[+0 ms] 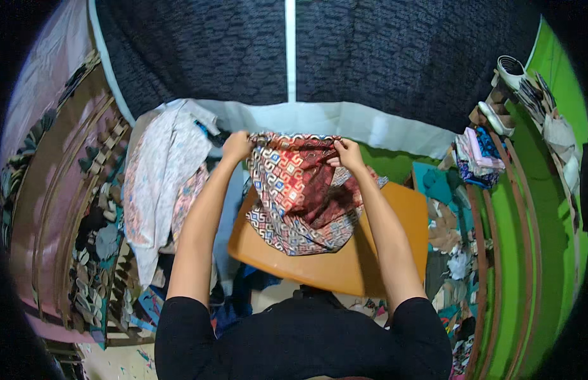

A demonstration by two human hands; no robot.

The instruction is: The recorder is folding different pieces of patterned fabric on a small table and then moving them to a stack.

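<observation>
In the head view, both arms reach up from the lower edge toward the middle of the picture, where a patterned cloth (300, 190) in red, blue and cream hangs over an orange worktop (382, 247). The left hand (237, 147) is closed on the cloth's upper edge at about 11 o'clock from the cloth's middle, fingers curled into the fabric. The right hand (348, 154) pinches the same edge at about 1 o'clock, so the top edge runs stretched between the two hands while the rest sags in folds onto the worktop. At 9 o'clock from the cloth lies a pale floral garment (158, 177), draped over a heap. At 3 o'clock, well apart, sits a stack of folded fabrics (477, 155) beside a green surface (528, 209). Behind everything hangs a dark patterned curtain (199, 50)
</observation>
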